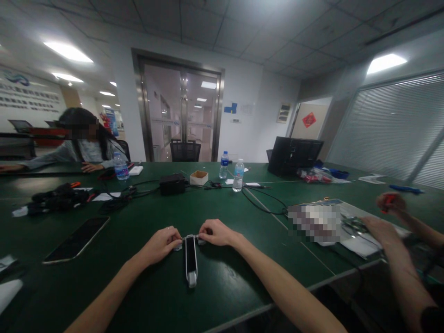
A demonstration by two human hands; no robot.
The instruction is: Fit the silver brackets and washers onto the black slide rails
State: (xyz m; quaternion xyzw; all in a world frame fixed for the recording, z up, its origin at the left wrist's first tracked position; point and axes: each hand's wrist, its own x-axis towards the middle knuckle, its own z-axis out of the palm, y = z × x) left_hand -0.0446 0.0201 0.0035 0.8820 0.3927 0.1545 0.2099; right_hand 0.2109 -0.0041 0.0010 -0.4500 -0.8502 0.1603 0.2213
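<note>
A narrow device (191,261) with a white rim and a long black face lies on the green table (236,273) in front of me, its rounded white end towards me. My left hand (167,241) has its fingers pinched at the left of the device's far end, around a small pale part that is mostly hidden. On the opposite side, my right hand (215,232) is closed in the same way, fingers curled over another small pale part. Thin pieces at the far end seem to reach both hands. What exactly they are is too small to tell.
A phone (78,239) lies to the left, beyond it a tangle of black cables (58,198). Ahead are a black adapter (172,184), an open small box (199,178) and water bottles (238,175). At right, a co-worker's hands (383,229) work over a board. Another person (92,143) sits far left.
</note>
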